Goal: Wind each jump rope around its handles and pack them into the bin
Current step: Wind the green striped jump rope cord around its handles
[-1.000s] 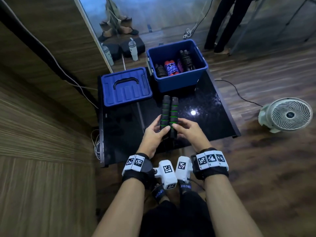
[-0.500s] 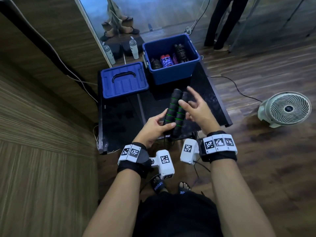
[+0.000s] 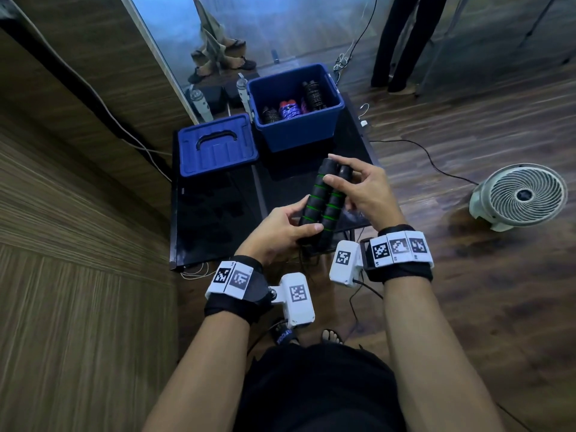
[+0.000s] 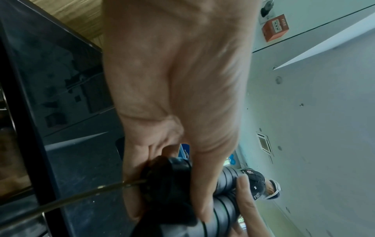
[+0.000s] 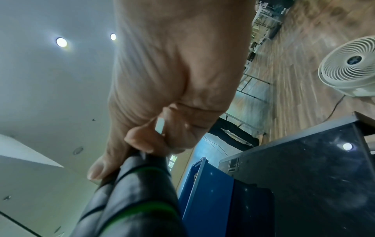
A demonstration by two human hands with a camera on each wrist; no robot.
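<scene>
both hands grip the paired handles — fingers curled round, long axis tilted toward the bin.

You have a shiny black table in front of you, standing on the brown wood floor. On its far end sits a blue bin. Just beside the bin, on your left, a blue lid lies flat on the table. A white fan sits on the floor to your right.

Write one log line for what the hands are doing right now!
left hand: grips handles' near end | right hand: holds handles higher up | rope: not wound | bin: open, holds wound ropes
</scene>
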